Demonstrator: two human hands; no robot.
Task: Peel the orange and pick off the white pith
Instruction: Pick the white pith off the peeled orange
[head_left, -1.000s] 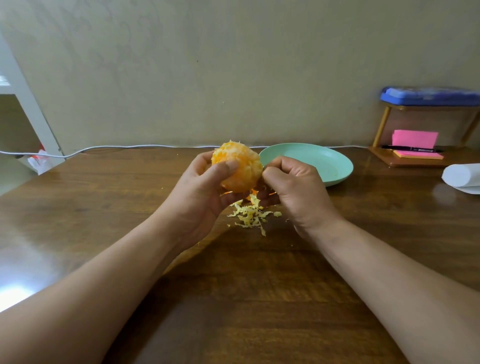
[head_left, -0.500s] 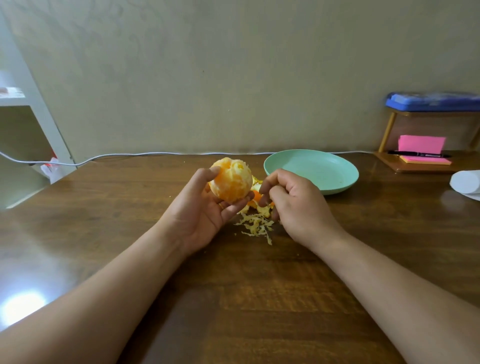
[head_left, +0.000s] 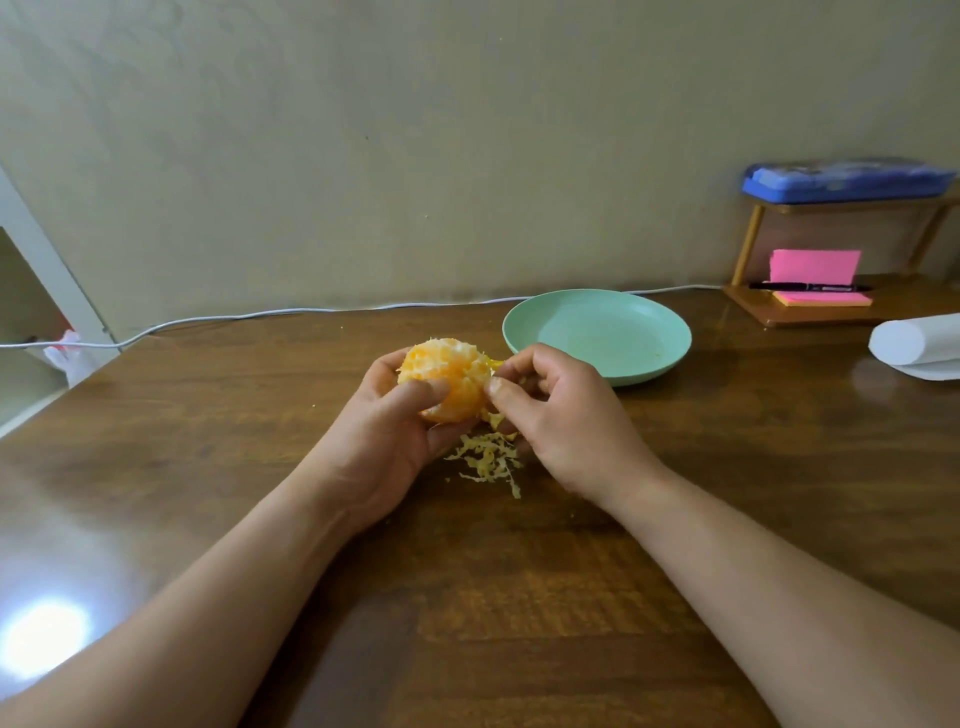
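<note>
Peeled orange (head_left: 447, 382) is up off the table (head_left: 260, 441), gripped in the left hand (head_left: 384, 431), and the right hand (head_left: 561, 415) pinches at its right edge. Pith scraps (head_left: 488, 460) are piled right underneath, with a green plate (head_left: 597, 332) just behind the right hand.

A home desk or study corner is suggested. A dark wooden table (head_left: 519, 597) is set against a plain beige wall (head_left: 415, 156), along which a white cable (head_left: 260, 315) is run. A small wooden rack (head_left: 748, 244) is stocked with a blue case (head_left: 847, 179), pink sticky notes (head_left: 813, 266) and a black pen (head_left: 808, 286); a green plate (head_left: 680, 332) and a white paper roll (head_left: 914, 340) are laid nearby.
</note>
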